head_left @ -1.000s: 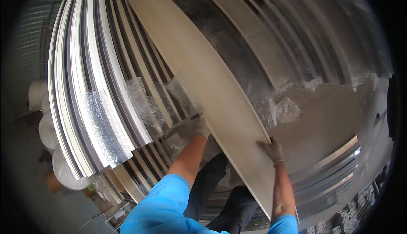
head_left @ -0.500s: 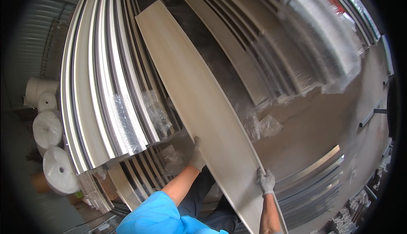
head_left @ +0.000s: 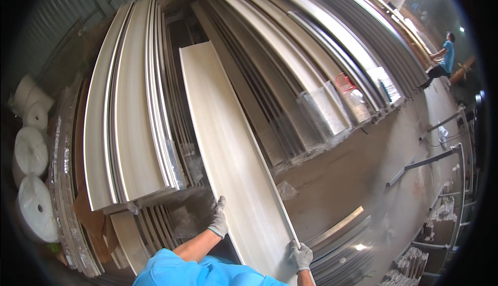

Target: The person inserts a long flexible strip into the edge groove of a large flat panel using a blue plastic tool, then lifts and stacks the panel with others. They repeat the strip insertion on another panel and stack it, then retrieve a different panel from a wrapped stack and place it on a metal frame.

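Note:
A long, pale beige panel (head_left: 233, 151) with thin raised side edges runs from in front of my body toward the stacks at the back. My left hand (head_left: 219, 219), in a grey glove, grips its left edge with the thumb showing along the rim. Lower down on the opposite side, my gloved right hand (head_left: 301, 256) is closed around the right edge. Parts of both hands' fingers are hidden by the panel. The near end of the panel drops out of the picture below.
Stacked similar panels (head_left: 137, 109) stand at left, with more long profiles (head_left: 290, 52) at back right. White rolls (head_left: 37, 208) line the far left. Metal strips (head_left: 337, 239) lie on the floor at right, near metal frames (head_left: 451, 182). A person in blue (head_left: 447, 55) is far right.
My view has tilted up and shifted, bringing the person at far right into sight. The panel now points more straight ahead, and both hands still grip its edges.

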A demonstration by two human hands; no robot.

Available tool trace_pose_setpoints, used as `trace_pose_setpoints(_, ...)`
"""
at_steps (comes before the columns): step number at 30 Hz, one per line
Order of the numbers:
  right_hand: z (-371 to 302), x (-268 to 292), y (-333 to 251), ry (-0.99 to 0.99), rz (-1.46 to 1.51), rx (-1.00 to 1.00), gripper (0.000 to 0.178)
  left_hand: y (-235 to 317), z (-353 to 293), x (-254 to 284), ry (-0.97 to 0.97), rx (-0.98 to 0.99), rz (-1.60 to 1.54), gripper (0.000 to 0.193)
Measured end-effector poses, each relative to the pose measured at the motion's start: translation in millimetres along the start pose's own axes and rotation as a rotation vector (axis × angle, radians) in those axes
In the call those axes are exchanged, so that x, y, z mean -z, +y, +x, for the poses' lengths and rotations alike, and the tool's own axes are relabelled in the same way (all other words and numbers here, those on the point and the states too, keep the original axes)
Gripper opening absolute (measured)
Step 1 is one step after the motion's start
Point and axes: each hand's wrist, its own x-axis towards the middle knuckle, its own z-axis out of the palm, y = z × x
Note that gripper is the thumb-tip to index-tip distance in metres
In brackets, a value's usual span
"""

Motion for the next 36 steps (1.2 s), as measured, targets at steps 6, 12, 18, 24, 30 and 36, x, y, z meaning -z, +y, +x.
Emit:
trace_pose_setpoints(6, -39.8, 82.0, -13.5, 0.186, -0.058, 0.067, 0.041, 49.7, -78.4, -56.9, -0.31, 0.243, -0.123, 0.081)
trace_pose_setpoints(12, -103.0, 167.5, -37.3, 0.357, -0.094, 0.101, 0.043, 65.5, -103.4, -95.0, -0.578, 0.314, -0.095, 0.083)
trace_pose_setpoints(18, -124.3, 224.0, -17.6, 0.442, 0.021, 0.107, 0.053, 43.2, -110.1, -158.6, -0.686, 0.208, 0.063, 0.082)
trace_pose_setpoints(24, -100.3, 282.0, 57.2, 0.504, 0.051, 0.159, 0.051, -19.4, -113.9, -276.8, -1.018, 0.373, -0.196, 0.087)
trace_pose_setpoints(30, -83.0, 337.6, 136.4, 0.641, -0.021, 0.238, 0.026, -100.9, -103.9, -395.8, -1.354, 0.068, -0.017, 0.092)
trace_pose_setpoints(36, -28.1, 364.3, 178.7, 0.734, -0.023, 0.252, 0.017, -163.8, -102.7, -507.6, -0.992, 0.259, -0.067, 0.096)
